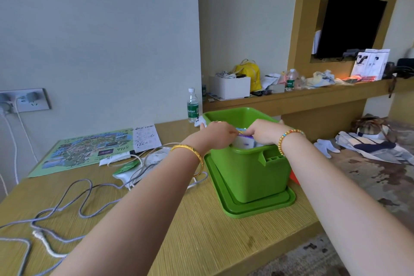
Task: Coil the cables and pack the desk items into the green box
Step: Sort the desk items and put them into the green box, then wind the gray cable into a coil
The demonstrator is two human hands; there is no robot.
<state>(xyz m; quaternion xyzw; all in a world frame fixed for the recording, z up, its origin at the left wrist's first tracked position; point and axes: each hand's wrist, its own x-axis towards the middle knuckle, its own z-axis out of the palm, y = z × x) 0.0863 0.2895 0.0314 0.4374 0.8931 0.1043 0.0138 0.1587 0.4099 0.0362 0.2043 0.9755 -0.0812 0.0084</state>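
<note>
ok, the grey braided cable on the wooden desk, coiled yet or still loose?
Loose. The grey braided cable sprawls in open, irregular loops across the wooden desk, untouched; both hands are at the green plastic box.

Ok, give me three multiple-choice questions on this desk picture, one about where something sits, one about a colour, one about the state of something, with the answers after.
1. What does the green box stand on?
A. a green tray
B. the map
C. the shelf

2. What colour is the bangle on the left wrist?
A. silver
B. gold
C. black

3. How does the grey cable lie?
A. coiled in the box
B. loose and uncoiled on the desk
C. hanging off the shelf

Answers:
1 A, the green tray shows all round the foot of the box.
2 B, the bangle is plain gold, while the right wrist has coloured beads.
3 B, the cable sprawls in open loops over the desk, while both hands, left hand and right hand, are at the box.
</note>
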